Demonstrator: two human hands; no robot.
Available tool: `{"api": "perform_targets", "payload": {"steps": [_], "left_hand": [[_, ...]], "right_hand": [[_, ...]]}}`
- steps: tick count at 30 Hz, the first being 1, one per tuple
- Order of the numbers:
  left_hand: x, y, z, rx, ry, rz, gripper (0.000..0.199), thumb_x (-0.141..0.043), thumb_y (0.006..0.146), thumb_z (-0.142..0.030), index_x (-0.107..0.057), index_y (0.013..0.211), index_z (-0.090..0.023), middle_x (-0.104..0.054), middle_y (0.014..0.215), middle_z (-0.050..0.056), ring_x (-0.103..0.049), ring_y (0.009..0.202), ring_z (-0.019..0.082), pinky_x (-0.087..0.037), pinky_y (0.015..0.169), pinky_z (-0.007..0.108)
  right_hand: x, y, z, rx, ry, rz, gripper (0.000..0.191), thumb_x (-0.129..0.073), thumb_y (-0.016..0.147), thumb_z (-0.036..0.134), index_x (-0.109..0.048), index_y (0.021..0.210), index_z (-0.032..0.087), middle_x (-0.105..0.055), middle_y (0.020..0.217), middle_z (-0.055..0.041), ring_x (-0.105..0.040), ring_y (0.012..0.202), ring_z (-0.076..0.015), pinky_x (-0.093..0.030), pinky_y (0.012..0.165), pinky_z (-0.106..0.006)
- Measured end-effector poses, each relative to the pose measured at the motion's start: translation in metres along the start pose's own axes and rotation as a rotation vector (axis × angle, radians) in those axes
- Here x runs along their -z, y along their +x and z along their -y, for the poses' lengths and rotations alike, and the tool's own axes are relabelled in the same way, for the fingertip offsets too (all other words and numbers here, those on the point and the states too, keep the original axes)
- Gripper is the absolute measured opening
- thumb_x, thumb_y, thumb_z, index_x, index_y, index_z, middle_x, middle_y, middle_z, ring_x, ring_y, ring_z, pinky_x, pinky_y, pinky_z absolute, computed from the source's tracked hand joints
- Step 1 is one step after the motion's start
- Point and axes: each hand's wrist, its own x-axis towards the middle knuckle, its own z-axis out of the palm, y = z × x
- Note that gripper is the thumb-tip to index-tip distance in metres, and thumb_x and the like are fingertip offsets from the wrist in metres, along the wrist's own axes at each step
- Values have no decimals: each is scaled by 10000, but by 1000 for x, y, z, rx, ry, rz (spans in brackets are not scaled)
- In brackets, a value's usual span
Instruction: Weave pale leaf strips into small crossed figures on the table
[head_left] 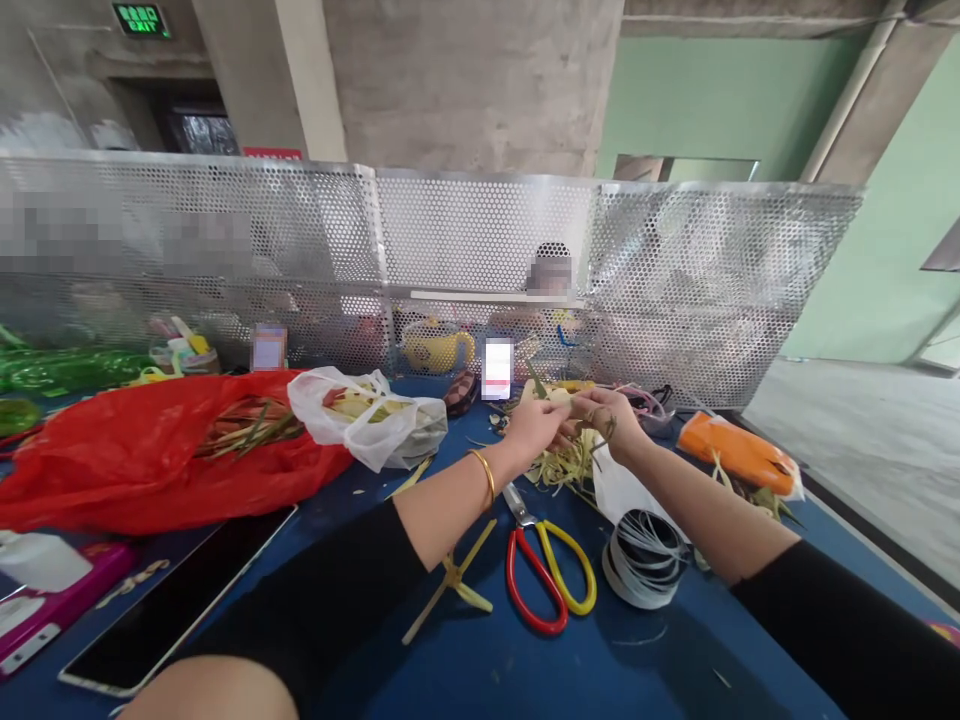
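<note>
Left hand [536, 425]: fingers pinching the pale piece [559, 399];
Pale piece: between both hands' fingers; uneven pulling could tear it;
Right hand [611, 415]: fingers pinching its other side;
Coil [643, 575]: nearer the body than the right fingers; a brushing forearm might shift it

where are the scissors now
In the head view, the scissors lie low, just right of centre, on the blue table, between the straw-like cross on their left and the coil of strip on their right.
</note>
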Motion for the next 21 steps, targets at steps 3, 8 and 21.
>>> {"api": "perform_targets", "payload": {"steps": [3,8,21], "left_hand": [[1,7,0,92,-88,5,204,-593,865,-322,-637,842,-124,-643,621,45,-588,514,118,-437,509,209],[13,21,2,78,-258,-53,121,-539,905,-220,-597,847,-132,-611,620,14,-583,550,78,-486,613,184],[41,9,-1,-55,-185,169,146,-718,766,-196,-633,852,-115,-596,615,-29,-526,496,58,-435,505,165]], "right_hand": [[-6,-7,3,54,0,24,273,-675,647,438,-665,653,165,-695,702,-53,-635,677,-192,-496,648,-320],[-7,-18,11,175,-66,112,80,-678,655,280,-699,640,204,-726,862,-40,-648,902,-209,-466,872,-348],[-1,1,20,149,-203,169,390,-780,617,263,-614,955,163,-691,847,-25,-633,705,-159,-506,655,-285]]}}
